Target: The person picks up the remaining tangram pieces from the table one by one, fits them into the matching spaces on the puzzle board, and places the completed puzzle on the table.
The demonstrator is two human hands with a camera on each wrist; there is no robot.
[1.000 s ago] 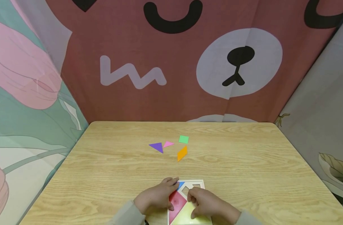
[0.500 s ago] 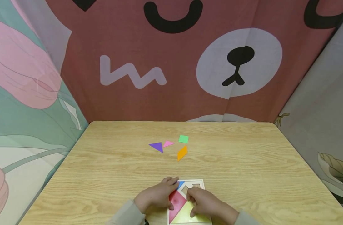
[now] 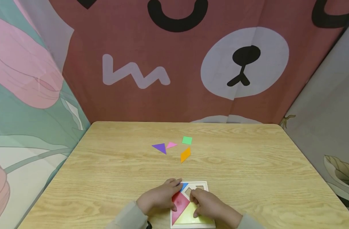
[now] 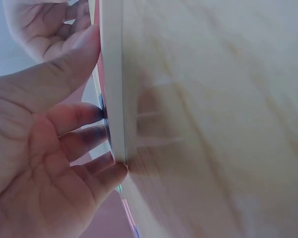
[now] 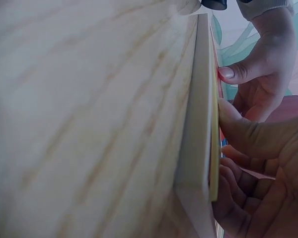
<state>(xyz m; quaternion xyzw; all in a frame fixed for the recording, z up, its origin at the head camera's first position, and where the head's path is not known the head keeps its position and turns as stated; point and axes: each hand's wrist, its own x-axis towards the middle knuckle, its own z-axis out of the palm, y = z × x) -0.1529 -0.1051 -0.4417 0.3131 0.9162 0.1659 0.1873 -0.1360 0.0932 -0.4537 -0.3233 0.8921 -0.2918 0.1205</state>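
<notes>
A shallow pale tangram tray [image 3: 193,226] lies at the table's near edge. In it are a red triangle [image 3: 179,203], a large yellow triangle [image 3: 187,218] and a small blue triangle [image 3: 184,186]. My left hand [image 3: 160,196] rests over the tray's left side, its thumb on the red triangle and its extended fingers near the blue one. Above the yellow triangle, my right hand [image 3: 209,205] has curled fingers. In the right wrist view, thumb and fingers hold the yellow triangle [image 5: 214,168], whose end juts slightly above the tray rim.
Farther back on the wooden table [image 3: 249,165] lie a purple triangle [image 3: 160,148], a pink triangle [image 3: 171,145], a green square [image 3: 187,140] and an orange parallelogram [image 3: 185,155]. Two cut-outs show in the tray's white floor [image 3: 194,184]. A printed cloth [image 3: 151,105] hangs behind the table.
The head view has tilted slightly, so the table sits a little higher in it. Both hands keep almost the same place on the tray, and the loose pieces have not moved.
</notes>
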